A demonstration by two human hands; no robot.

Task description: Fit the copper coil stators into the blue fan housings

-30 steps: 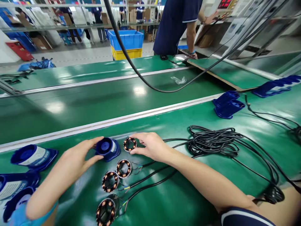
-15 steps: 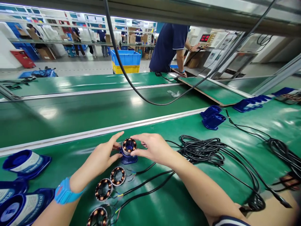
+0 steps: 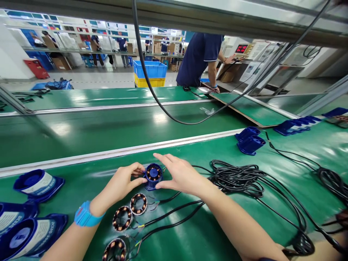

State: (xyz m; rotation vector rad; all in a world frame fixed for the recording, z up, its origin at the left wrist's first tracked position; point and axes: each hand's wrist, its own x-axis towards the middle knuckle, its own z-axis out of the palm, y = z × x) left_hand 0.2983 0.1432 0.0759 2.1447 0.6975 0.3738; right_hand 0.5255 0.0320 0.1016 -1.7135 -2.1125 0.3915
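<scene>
A small blue motor housing (image 3: 150, 186) stands upright on the green bench, with a copper-wound stator (image 3: 157, 175) sitting down inside its rim. My left hand (image 3: 126, 180), a blue band on its wrist, grips the housing's left side between thumb and fingers. On the other side, my right hand (image 3: 181, 173) is open, its fingers stretched out past the rim and the thumb close to the housing's lower right. Nearer to me lie a loose stator (image 3: 146, 204), a second stator (image 3: 130, 218) and a third stator (image 3: 125, 250), wired to black cables.
Coiled black cable (image 3: 236, 177) lies right of my hands. Labelled blue housings (image 3: 40, 185) stand at left, and more blue housings (image 3: 250, 145) at back right. A black cable (image 3: 160, 108) hangs across the view. A co-worker (image 3: 197, 59) leans over the far bench.
The stator, which stood above the housing's rim between my hands, has gone down inside it. My right hand has loosened and its fingers have spread. The view has shifted slightly.
</scene>
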